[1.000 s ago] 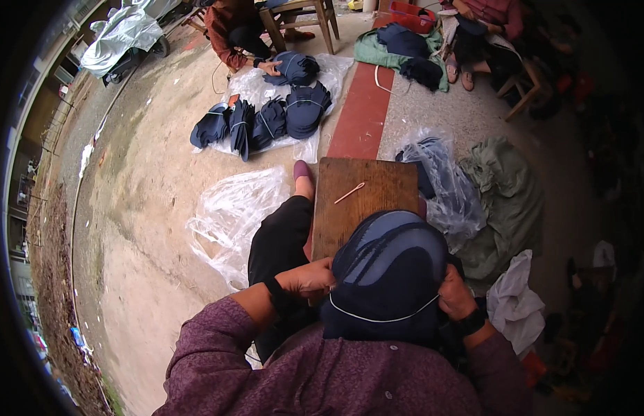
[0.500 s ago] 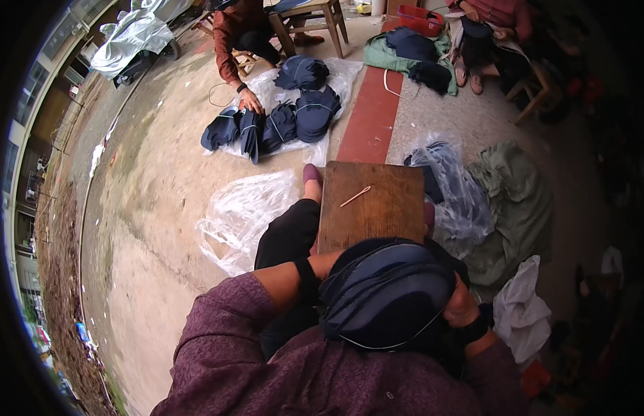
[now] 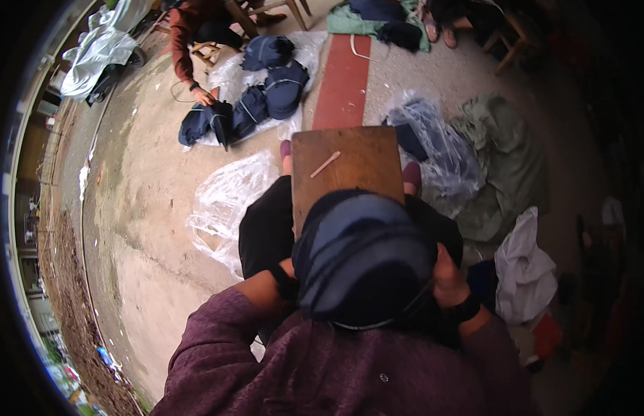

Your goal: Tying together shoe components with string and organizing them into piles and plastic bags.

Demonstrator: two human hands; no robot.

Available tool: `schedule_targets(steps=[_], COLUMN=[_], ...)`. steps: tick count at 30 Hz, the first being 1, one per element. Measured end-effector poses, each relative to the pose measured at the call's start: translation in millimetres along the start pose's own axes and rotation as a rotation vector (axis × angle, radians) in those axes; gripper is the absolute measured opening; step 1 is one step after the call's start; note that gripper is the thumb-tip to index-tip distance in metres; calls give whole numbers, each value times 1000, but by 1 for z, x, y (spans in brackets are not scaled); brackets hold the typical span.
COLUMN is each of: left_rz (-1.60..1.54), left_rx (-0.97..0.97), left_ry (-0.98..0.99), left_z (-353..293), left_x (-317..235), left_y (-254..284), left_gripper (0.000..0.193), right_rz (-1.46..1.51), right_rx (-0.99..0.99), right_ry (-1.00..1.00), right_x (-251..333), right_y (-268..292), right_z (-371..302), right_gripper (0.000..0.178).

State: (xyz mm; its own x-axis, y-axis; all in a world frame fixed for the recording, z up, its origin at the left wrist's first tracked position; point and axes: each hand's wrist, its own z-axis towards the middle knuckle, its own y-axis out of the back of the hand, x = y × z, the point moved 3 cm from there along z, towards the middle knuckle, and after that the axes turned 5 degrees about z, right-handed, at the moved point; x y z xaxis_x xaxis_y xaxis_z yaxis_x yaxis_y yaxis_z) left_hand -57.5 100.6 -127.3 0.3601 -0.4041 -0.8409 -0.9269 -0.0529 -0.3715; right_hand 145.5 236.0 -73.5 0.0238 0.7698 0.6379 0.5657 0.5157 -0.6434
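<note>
Close to my chest I hold a thick stack of rounded navy fabric pieces [image 3: 367,256], blurred by motion, with a pale cord across its lower edge. My right hand [image 3: 449,281] grips its right side, thumb up along the edge. My left hand [image 3: 288,267] is at the left side; its fingers are hidden behind the stack. Just beyond stands a brown wooden stool [image 3: 374,156] between my legs. On its top lies a slim pinkish stick [image 3: 325,164] with one wider end.
Clear plastic sheeting [image 3: 228,201] lies left, a plastic bag with dark fabric [image 3: 433,145] right, near green cloth [image 3: 505,159] and a white sack [image 3: 523,270]. A co-worker's hand [image 3: 205,97] touches tied navy bundles [image 3: 286,90] on the floor. Another person's feet [image 3: 439,33] show at far right.
My view has tilted and shifted, so the stool and floor sit higher and further left. I still hold the stack. The co-worker's hand has tipped up one navy bundle.
</note>
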Motion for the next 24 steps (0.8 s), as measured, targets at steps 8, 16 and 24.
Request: schedule_targets(steps=[8,16,24], left_rz=[-91,-462,773], left_rx=[-77,-410,-587], left_ry=[114,166,-787], left_z=[-39,-60,-71], left_x=[25,32,36], left_y=[9,-10,4], left_gripper=[72,43,75], right_rz=[180,98,92], right_rx=[-184,-89,-17], right_ry=[116,-46,116], right_x=[-37,-40,-65], right_y=[45,50,76], right_z=[8,9,20], right_gripper=[36,40,71])
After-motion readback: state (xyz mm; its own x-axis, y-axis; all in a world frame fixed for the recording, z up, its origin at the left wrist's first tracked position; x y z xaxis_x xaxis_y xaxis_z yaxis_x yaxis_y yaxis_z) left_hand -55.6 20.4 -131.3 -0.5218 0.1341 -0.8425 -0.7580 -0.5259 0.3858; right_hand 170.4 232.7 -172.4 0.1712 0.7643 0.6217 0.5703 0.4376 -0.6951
